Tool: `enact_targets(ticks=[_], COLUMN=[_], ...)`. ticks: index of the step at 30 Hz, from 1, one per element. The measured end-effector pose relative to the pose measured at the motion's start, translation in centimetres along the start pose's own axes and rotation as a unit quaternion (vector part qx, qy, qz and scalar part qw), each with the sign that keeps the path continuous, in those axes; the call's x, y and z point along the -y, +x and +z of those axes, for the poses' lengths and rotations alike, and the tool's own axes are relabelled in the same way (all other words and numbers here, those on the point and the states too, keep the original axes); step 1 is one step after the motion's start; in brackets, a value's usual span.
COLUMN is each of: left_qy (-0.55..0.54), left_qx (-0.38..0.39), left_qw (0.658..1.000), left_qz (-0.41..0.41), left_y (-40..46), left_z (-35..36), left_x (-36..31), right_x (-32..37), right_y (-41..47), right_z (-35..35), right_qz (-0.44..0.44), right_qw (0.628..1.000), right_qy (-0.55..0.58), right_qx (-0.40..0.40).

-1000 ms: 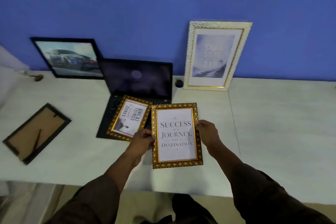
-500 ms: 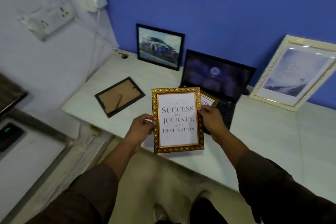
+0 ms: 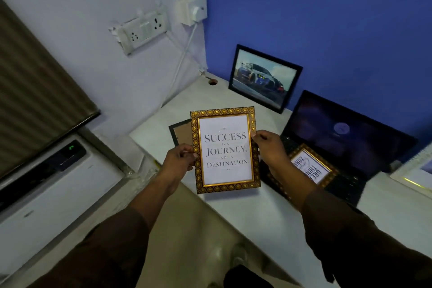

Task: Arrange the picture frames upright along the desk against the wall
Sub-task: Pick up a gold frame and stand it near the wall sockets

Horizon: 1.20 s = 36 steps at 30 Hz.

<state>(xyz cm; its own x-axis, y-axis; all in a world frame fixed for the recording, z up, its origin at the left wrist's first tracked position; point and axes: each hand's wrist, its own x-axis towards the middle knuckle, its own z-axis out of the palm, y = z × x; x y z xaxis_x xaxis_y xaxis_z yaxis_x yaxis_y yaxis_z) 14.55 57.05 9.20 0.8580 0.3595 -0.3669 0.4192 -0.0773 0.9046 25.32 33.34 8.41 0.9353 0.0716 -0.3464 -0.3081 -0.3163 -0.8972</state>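
Gold-bordered frame (image 3: 225, 149) is up in the air over the desk's (image 3: 257, 213) front edge, pinched at both side rails, left hand (image 3: 180, 159) and right hand (image 3: 266, 147) each closed on it. Fingertip grip only, so I reckon it could tip and clip the laptop (image 3: 346, 138).

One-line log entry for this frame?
both hands: left hand, right hand | hold: Success frame, lifted | car frame: against wall

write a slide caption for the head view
Both hands hold a gold frame above the desk.
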Motion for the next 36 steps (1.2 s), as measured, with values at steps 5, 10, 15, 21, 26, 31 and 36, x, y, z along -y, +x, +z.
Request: enact_targets(ticks=[5,10,15,21,26,31,36], left_qy=[-0.022,-0.039,-0.028,-0.008,0.006,0.045,0.105], left_qx=[-0.046,-0.073,-0.094,-0.092,-0.074,-0.096,-0.116], left_qw=[0.999,0.996,0.995,0.995,0.997,0.994,0.987], left_qz=[-0.008,-0.016,-0.011,-0.026,-0.026,-0.016,-0.019], left_y=[3.0,5.6,9.7,15.6,21.2,27.6,32.7], left_z=[-1.1,-1.7,-2.9,-4.8,-6.9,-9.7,-12.2], left_x=[-1.7,-2.4,-2.9,-3.4,-4.3,-5.7,-5.1], right_x=[2.3,4.3,6.2,9.2,11.4,13.7,15.3], right_y=[4.2,7.9,12.3,16.9,21.2,27.0,31.0], right_z=[1.9,3.2,5.0,8.3,11.4,16.0,20.1], right_qz=[-0.01,-0.02,-0.032,-0.052,-0.081,-0.098,-0.103], right_qw=[0.999,0.997,0.995,0.994,0.992,0.986,0.981], right_qy=[-0.017,-0.016,-0.035,-0.056,-0.097,-0.135,-0.158], right_qx=[0.038,0.068,0.083,0.072,0.03,0.025,0.049])
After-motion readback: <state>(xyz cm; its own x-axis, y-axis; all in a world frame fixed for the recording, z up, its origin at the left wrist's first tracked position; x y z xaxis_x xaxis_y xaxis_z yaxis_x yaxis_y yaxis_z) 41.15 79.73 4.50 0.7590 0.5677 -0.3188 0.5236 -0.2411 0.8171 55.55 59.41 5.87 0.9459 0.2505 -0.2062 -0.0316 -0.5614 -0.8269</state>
